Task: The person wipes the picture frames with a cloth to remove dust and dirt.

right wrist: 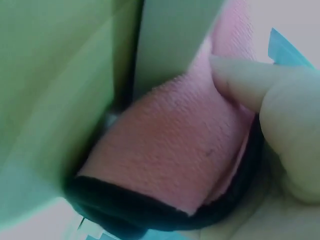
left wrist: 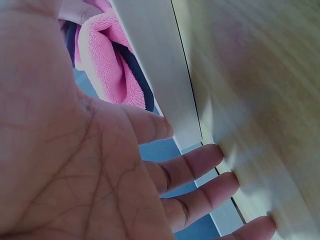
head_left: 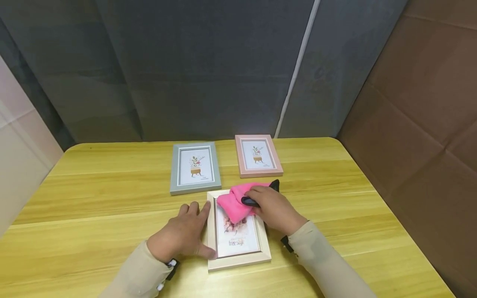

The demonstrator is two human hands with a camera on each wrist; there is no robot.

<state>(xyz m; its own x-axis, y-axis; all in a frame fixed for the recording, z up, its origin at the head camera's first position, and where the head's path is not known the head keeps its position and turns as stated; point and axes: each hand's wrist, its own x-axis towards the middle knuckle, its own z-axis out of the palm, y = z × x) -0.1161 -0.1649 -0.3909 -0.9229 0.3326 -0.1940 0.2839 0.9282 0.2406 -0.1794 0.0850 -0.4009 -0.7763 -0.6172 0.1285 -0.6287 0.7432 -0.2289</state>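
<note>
A cream picture frame (head_left: 240, 261) lies flat on the table, its picture showing pink flowers and lettering. Over the upper part of its picture, my right hand (head_left: 273, 207) grips a bunched pink cloth (head_left: 235, 203) with black edging, covering the frame's upper right. The right wrist view shows the thumb pressing into the fluffy cloth (right wrist: 155, 140). My left hand (head_left: 182, 231) is spread along the frame's left side, thumb at the lower left corner and index finger by the upper left edge. In the left wrist view its other fingertips (left wrist: 212, 152) reach down to the tabletop.
Behind the cream frame lie a grey-blue picture frame (head_left: 195, 191) on the left and a pink picture frame (head_left: 261, 173) on the right, both face up. The wooden table (head_left: 93, 207) meets a dark grey curtain at the back and a brown cloth wall (head_left: 421, 103) on the right.
</note>
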